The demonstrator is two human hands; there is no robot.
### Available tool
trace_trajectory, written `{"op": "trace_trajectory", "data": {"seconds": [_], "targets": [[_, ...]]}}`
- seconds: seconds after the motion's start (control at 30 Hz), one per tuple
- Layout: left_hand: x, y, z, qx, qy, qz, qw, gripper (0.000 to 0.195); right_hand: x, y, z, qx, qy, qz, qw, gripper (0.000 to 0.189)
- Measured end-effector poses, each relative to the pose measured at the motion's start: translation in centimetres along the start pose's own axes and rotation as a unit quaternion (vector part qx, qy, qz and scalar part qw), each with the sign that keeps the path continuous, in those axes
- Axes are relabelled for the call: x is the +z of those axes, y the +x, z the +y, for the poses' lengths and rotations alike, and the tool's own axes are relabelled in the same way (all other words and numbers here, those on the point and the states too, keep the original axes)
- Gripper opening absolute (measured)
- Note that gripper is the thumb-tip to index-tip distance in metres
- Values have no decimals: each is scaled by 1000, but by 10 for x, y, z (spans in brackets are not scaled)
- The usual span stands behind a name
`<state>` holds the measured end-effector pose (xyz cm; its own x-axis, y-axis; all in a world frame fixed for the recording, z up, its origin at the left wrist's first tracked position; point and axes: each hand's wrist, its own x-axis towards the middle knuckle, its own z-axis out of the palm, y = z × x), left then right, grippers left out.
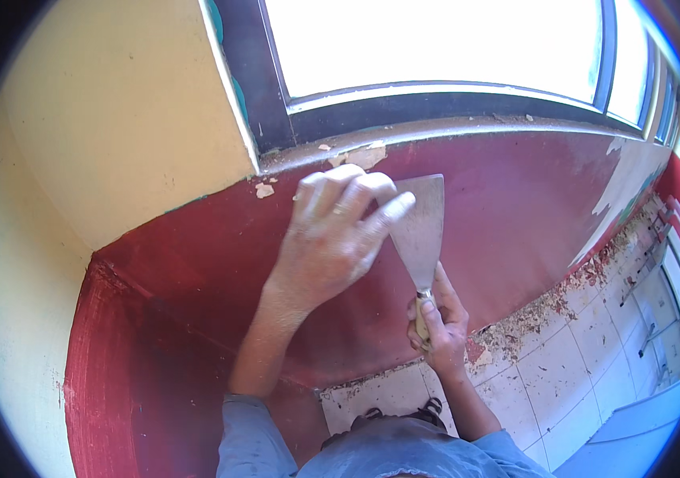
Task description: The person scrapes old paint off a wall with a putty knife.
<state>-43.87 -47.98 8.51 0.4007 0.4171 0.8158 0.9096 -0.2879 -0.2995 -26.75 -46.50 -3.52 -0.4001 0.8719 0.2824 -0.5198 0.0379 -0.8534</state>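
My right hand (446, 334) is wrapped round the pale handle of a wide putty knife (421, 227), its thumb along the handle. The knife's flat metal blade points up, in front of a dark red painted wall (513, 203). My left hand (340, 227) is raised beside the blade, slightly blurred, fingers bent and apart. Its thumb overlaps the blade's left edge; whether it touches the metal I cannot tell. I see nothing held in that hand. Above it, below the window sill (435, 126), a pale patch of bare wall (367, 156) shows where paint is gone.
A dark window frame (435, 107) runs along the top. Yellow wall (113, 107) fills the left side. Paint flakes (531, 316) litter the white tiled floor (513, 388). At the right, a larger stripped patch (615, 191) and stacked furniture (672, 293) are visible.
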Motion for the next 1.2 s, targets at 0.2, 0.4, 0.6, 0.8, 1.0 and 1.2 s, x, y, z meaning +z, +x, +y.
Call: {"op": "trace_trajectory", "data": {"seconds": [0.2, 0.4, 0.6, 0.8, 1.0, 1.2], "targets": [[-17, 40, -27, -99, 108, -37, 988, 29, -34, -7, 3, 11, -23, 30, 999, 51], [-33, 63, -49, -208, -80, -190, 956, 17, -57, -8, -10, 4, -21, 38, 999, 50], [-34, 73, -47, -268, -93, -244, 928, 14, -79, -3, -23, -5, -24, 35, 999, 49], [-24, 68, -27, -218, -60, -158, 961, 10, -95, 3, -25, 5, -27, 39, 999, 49], [-3, 47, 21, -150, 90, -36, 984, 41, -112, 7, -31, 0, -17, 69, 997, 51], [19, 22, 35, -96, 36, -115, 988, 48, -121, 11, -31, 13, -12, 84, 996, 51]]}}
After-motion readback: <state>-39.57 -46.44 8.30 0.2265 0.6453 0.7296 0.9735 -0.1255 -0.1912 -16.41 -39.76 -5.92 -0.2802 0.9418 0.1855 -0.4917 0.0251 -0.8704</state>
